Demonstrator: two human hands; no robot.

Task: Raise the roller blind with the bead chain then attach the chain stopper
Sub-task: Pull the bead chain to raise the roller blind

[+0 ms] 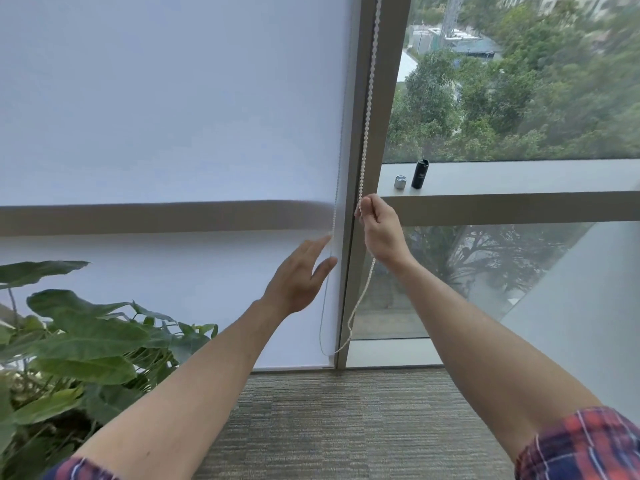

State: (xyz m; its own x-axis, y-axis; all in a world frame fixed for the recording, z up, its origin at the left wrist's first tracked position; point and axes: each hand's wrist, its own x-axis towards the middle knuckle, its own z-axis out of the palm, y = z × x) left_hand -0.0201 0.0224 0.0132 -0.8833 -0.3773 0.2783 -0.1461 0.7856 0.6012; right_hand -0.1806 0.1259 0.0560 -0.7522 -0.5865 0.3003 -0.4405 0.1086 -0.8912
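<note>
A white roller blind [173, 116] covers the left window down to the floor. Its white bead chain [369, 98] hangs along the grey window post, loops low near the floor and rises again as a second strand at the blind's right edge. My right hand [379, 230] is closed on the front strand at about sill height. My left hand [299, 277] is open, fingers spread, fingertips at the rear strand by the blind's edge; I cannot tell if they touch it. No chain stopper can be made out.
A black cylinder [420, 173] and a small silver cap [400, 182] stand on the window sill [519, 178] to the right of the post. A large leafy plant [69, 341] fills the lower left. Carpet [329, 427] lies below.
</note>
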